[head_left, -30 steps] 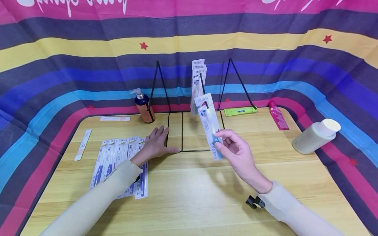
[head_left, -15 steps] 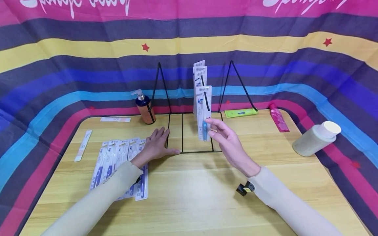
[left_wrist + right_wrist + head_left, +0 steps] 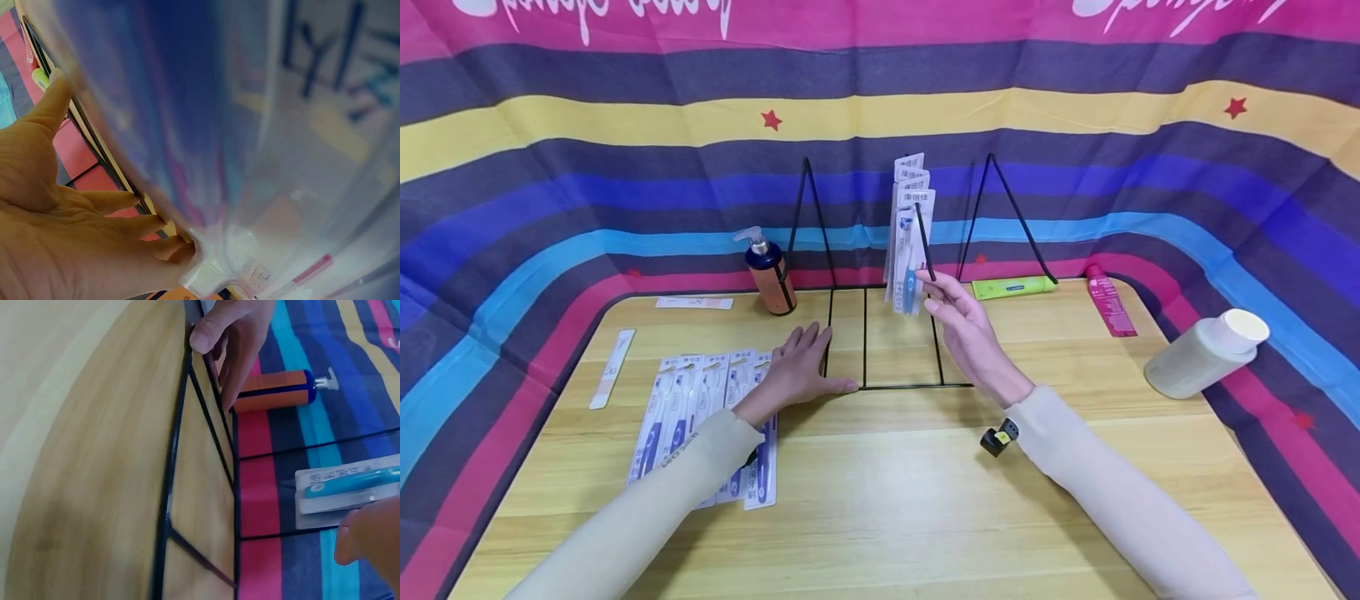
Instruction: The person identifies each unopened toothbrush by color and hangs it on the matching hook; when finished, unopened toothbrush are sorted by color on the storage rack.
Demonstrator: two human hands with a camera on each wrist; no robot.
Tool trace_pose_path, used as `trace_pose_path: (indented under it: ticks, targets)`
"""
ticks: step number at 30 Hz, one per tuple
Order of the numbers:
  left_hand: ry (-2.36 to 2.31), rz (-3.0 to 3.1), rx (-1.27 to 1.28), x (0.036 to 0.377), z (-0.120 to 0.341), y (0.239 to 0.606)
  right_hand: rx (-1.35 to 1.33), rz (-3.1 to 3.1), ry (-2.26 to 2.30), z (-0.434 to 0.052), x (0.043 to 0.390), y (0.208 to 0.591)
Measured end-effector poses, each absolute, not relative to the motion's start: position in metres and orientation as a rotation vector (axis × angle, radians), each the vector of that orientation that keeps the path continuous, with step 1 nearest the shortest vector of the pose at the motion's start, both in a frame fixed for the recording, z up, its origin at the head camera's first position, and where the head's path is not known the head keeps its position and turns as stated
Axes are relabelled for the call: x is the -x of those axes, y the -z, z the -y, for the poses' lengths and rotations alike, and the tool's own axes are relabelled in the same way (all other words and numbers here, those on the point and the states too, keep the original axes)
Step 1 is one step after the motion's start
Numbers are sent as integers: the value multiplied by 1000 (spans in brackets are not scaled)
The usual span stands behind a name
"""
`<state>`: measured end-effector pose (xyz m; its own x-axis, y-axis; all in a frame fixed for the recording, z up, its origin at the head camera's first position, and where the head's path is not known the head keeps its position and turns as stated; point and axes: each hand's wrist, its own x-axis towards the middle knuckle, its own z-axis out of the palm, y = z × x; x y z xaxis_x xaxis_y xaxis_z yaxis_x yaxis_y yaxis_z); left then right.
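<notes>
Toothbrush packs (image 3: 911, 229) hang in a row on the hook (image 3: 924, 242) of a black wire rack (image 3: 865, 333) at the far middle of the wooden table (image 3: 887, 500). Largest after the table is that rack, its flat base frame lying on the wood. The left hand (image 3: 797, 371) rests flat, fingers spread and relaxed, on the near-left corner of the base, beside more packs (image 3: 707, 417) lying at left. The right hand (image 3: 966, 333) reaches up to the hook tip, fingers loosely extended just beside the nearest hanging pack; whether it pinches anything cannot be told. A pump bottle (image 3: 769, 275) stands far left of the rack.
</notes>
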<state>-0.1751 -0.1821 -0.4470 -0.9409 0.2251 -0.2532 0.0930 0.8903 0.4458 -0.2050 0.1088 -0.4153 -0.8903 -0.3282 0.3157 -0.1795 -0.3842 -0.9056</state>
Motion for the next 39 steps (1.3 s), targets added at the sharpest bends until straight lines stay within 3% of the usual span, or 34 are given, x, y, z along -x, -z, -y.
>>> trace_pose_path:
  ticks: [9, 19, 28, 39]
  targets:
    - [-647, -2760, -232, 174, 182, 446, 630, -1788, 2327, -132, 204, 432]
    - [-701, -2726, -243, 174, 179, 445, 610, -2428, 1361, -193, 197, 448]
    - [-876, -2744, -283, 171, 189, 443, 648, -2586, 906, -210, 202, 455]
    - [-1336, -2813, -331, 139, 239, 404, 701, -2658, 712, -219, 206, 459]
